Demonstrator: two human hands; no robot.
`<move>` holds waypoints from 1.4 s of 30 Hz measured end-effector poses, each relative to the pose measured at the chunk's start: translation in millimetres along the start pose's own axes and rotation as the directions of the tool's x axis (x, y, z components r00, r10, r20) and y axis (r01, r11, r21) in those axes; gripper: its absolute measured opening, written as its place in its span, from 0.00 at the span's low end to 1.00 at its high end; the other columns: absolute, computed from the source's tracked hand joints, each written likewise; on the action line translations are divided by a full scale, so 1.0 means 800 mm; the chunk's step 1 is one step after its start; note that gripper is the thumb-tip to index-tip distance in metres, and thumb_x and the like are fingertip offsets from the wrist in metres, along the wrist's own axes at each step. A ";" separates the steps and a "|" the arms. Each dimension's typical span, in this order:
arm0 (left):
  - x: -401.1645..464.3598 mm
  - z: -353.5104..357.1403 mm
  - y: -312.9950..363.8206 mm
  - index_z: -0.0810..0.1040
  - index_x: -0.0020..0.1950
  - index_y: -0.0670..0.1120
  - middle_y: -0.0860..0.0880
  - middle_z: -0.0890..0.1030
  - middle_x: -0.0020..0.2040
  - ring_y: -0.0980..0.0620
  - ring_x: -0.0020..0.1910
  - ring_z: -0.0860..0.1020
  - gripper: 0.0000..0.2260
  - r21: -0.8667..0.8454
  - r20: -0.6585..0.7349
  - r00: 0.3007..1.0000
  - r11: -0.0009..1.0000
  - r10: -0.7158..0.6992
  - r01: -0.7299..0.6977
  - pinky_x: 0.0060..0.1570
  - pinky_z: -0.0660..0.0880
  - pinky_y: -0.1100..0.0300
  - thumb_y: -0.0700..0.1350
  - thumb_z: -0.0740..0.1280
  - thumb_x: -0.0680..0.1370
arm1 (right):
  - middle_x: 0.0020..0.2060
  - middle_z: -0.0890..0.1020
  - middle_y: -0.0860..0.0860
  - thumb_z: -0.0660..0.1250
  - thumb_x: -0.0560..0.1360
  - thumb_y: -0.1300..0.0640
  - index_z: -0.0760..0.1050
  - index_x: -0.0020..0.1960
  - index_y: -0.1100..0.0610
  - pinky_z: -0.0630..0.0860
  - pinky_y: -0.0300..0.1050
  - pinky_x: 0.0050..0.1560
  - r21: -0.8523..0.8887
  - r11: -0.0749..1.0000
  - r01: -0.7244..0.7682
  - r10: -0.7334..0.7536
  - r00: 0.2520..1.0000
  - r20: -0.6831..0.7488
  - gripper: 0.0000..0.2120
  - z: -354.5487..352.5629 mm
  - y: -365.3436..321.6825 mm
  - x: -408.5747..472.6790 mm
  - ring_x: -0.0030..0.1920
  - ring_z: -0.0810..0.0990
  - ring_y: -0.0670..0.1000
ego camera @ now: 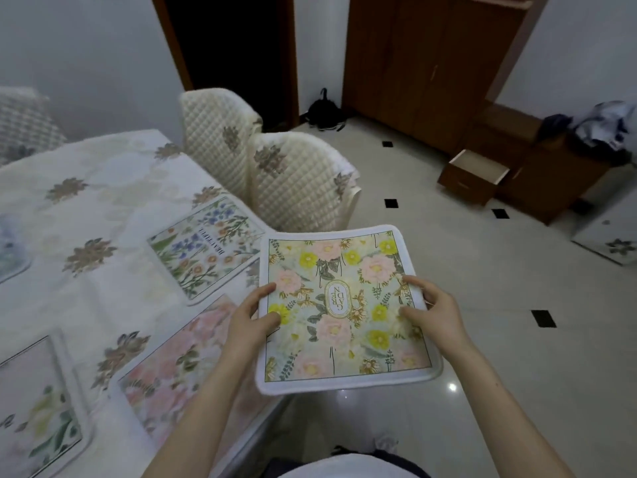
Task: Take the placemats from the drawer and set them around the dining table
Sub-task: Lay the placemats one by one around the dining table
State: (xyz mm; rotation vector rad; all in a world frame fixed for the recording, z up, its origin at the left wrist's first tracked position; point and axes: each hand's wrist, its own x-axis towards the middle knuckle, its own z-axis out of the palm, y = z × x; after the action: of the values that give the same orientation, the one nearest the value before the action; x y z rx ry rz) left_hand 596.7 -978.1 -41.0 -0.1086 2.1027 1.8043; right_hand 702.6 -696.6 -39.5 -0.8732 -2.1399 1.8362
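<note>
Already the dining table [103, 201], under its cream flowered cloth, carries several placemats: a blue-and-orange floral placemat [206, 246] near the far chairs, a pink floral placemat [182, 367] at the near edge, a pale placemat [38, 405] at the lower left, and the corner of another placemat [10, 250] at the left margin, too blurred to read. Each lies flat and squared to its own seat, which looks like the reason for the spacing. Two quilted chairs [275, 174] stand tucked against the table's far side.

Across the tiled floor, the low wooden cabinet's drawer [477, 175] hangs pulled out, and what shows of its inside looks bare, so I judge this may be the last mat.

That one, the yellow-and-pink "GARDEN" placemat [339, 312], is held level off the table's corner, over the floor, apart from the cloth. The left hand [250, 320] pinches its left edge, thumb on top and fingers hidden beneath; the right hand [429, 310] pinches the right edge likewise. Gripping both sides keeps the limp mat from sagging while a free place is chosen.
</note>
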 end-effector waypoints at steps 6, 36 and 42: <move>0.020 0.149 0.032 0.78 0.60 0.52 0.51 0.79 0.55 0.53 0.42 0.82 0.21 -0.074 0.038 0.999 0.997 0.010 -0.007 0.33 0.78 0.63 0.31 0.65 0.73 | 0.50 0.83 0.49 0.70 0.68 0.73 0.77 0.61 0.52 0.81 0.38 0.40 -0.021 1.000 0.010 -0.011 0.998 -0.057 0.26 -0.130 -0.002 0.056 0.48 0.82 0.48; 0.501 0.395 0.267 0.77 0.61 0.54 0.54 0.81 0.54 0.57 0.41 0.83 0.22 -0.113 0.105 0.993 0.993 0.053 -0.041 0.34 0.78 0.64 0.32 0.64 0.73 | 0.47 0.84 0.47 0.71 0.69 0.72 0.78 0.61 0.51 0.79 0.37 0.33 -0.002 1.000 0.003 -0.003 0.993 -0.120 0.25 -0.215 -0.151 0.605 0.42 0.83 0.44; 0.614 0.409 0.289 0.77 0.61 0.54 0.53 0.81 0.54 0.56 0.40 0.83 0.22 -0.175 -0.027 1.000 0.985 -0.004 -0.001 0.33 0.78 0.63 0.32 0.64 0.74 | 0.49 0.83 0.49 0.71 0.70 0.72 0.77 0.63 0.51 0.81 0.41 0.34 -0.041 0.999 0.007 -0.006 1.000 0.022 0.26 -0.180 -0.188 0.761 0.45 0.84 0.50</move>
State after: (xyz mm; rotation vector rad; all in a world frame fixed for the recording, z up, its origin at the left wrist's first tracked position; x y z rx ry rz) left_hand 146.1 -533.2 -19.7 -0.1809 1.9580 1.9950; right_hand 236.3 -254.6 -4.7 -0.8574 -2.1983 1.8133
